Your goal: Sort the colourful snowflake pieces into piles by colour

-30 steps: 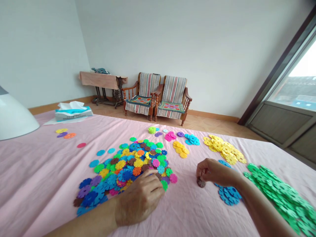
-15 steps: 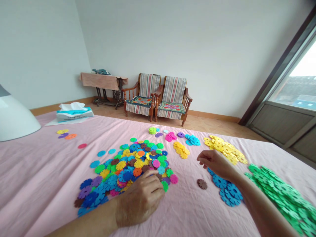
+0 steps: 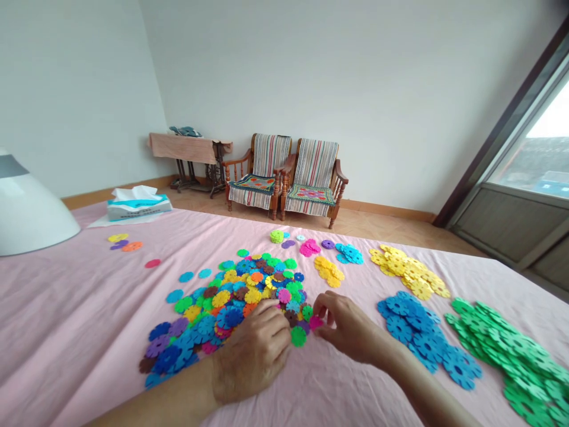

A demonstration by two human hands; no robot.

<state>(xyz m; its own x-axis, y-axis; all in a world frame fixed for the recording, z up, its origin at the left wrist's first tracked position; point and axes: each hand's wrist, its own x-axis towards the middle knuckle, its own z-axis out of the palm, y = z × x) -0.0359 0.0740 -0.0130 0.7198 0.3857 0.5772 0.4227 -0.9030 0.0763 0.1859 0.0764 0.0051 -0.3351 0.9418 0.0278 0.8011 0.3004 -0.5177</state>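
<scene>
My left hand (image 3: 258,350) rests palm down at the front of a mixed pile of notched plastic snowflake discs (image 3: 204,326). Its fingers are curled under, so anything in them is hidden. Just right of the pile, my right hand (image 3: 340,323) has its thumb and fingertips closed about a pink snowflake disc (image 3: 315,322), which lies at the pile's edge. A green disc (image 3: 299,337) lies between the two hands. Beyond my right wrist is a heap of blue discs (image 3: 411,326), with a larger green heap (image 3: 511,356) farther right.
Yellow discs (image 3: 406,270) form a heap at the back right. Small groups of yellow (image 3: 329,271), light blue (image 3: 349,253) and pink discs (image 3: 310,247) lie behind the right hand. A tissue box (image 3: 140,204) and a white rounded object (image 3: 33,213) stand at the left.
My right hand has moved left from beside the blue heap to the pink disc. The brown disc that lay alone there is no longer visible. My left hand has barely shifted.
</scene>
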